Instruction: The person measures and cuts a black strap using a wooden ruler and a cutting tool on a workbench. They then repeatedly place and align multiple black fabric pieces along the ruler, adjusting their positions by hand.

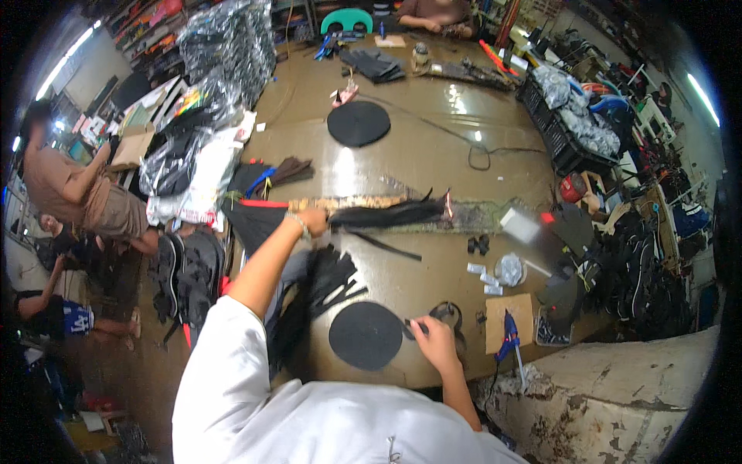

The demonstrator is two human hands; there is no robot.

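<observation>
My left hand [313, 221], a bracelet on its wrist, is closed at the near-left end of a bundle of long black strips [390, 214]. The bundle lies along a worn wooden board [479, 216] across the table. Lower right, my right hand [437, 342] pinches a small black piece [415, 328], too small to name. It is beside the right edge of a black round disc [365, 336]. A roll of black strap [447, 315] lies just beyond that hand. More black strips [325, 282] are heaped below my left forearm.
Right of my right hand, a blue glue gun [508, 337] stands on a cardboard piece [498, 309]. Another black disc [359, 124] lies farther up the table. A black crate [568, 124] of wrapped goods stands at the right edge. Co-workers are at left and far end.
</observation>
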